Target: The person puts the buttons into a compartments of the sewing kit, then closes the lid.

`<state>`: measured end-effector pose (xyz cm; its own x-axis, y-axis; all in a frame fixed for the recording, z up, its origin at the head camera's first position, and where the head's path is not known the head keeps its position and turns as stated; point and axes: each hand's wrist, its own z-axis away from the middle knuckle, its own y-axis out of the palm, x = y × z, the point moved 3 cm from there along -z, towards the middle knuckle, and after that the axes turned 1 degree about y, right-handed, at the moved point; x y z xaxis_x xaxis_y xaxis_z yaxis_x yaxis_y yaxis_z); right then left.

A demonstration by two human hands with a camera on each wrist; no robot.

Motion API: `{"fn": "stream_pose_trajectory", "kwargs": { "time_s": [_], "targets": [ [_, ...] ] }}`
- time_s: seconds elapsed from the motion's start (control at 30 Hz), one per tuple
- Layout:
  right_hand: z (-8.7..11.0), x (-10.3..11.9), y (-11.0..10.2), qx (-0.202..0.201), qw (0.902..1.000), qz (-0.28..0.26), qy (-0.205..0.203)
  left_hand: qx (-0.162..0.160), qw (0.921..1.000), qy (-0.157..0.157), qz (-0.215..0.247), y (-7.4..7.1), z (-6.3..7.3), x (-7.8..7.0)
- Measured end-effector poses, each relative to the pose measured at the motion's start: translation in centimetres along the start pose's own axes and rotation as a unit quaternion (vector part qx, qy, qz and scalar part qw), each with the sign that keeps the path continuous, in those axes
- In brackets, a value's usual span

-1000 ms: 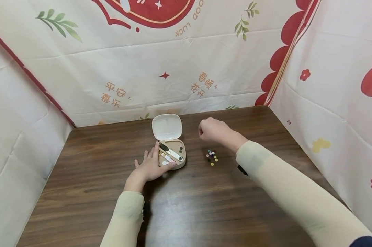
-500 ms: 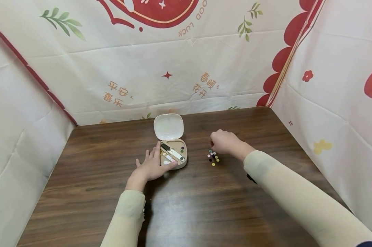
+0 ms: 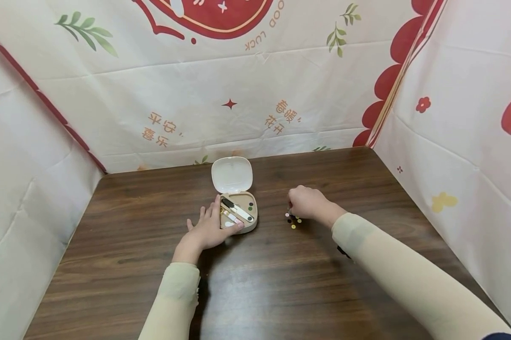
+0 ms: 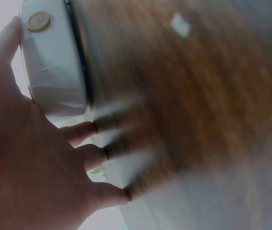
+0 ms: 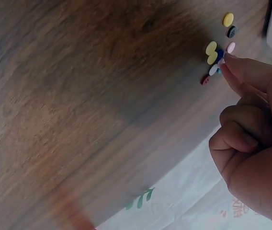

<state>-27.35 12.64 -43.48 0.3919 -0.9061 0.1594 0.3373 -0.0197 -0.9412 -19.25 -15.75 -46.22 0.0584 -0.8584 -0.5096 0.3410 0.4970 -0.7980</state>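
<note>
In the head view a beige sewing box (image 3: 248, 225) lies with its white lid (image 3: 231, 174) raised. Its tray holds a dark-handled white tool (image 3: 240, 212) and dark green buttons (image 3: 250, 207). My left hand (image 3: 206, 230) rests along the box's left side with spread fingers, thumb at the front edge. In the left wrist view a round tan latch (image 4: 39, 21) shows on the box's side. My right hand (image 3: 308, 202) is down at a small pile of loose buttons, thumb and forefinger pinching a pale lavender button (image 5: 222, 62); its other fingers are curled.
Around the right fingertips lie yellow buttons (image 5: 211, 48), a black button (image 5: 232, 31), a pink button (image 5: 231, 47) and a red button (image 5: 205, 80). A brown wooden table (image 3: 132, 226) carries everything. Printed white cloth (image 3: 221, 94) hangs behind it and at both sides.
My right hand has come down and slightly right onto the button pile, its fingertips now among the buttons. My left hand stays at the box.
</note>
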Motion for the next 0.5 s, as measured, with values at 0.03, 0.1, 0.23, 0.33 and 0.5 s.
{"fn": "stream_pose_trajectory", "kwargs": {
  "time_s": [0.03,0.1,0.23,0.33,0.5],
  "targets": [
    [-0.04,0.04,0.06,0.001,1.0,0.0,0.001,0.001,1.0,0.0,0.0,0.01,0.0,0.0],
    [-0.1,0.14,0.1,0.0,1.0,0.002,0.001,0.001,1.0,-0.001,-0.001,0.02,-0.02,0.05],
    [-0.27,0.25,0.1,0.0,1.0,0.003,-0.002,0.0,1.0,-0.001,-0.002,0.03,-0.03,0.14],
    [-0.35,0.3,0.09,0.0,1.0,0.005,-0.002,-0.002,1.0,0.0,0.0,0.08,-0.13,0.17],
    [-0.35,0.4,-0.16,0.0,1.0,0.006,-0.004,-0.001,1.0,-0.002,-0.003,-0.06,-0.18,0.14]
  ]
}}
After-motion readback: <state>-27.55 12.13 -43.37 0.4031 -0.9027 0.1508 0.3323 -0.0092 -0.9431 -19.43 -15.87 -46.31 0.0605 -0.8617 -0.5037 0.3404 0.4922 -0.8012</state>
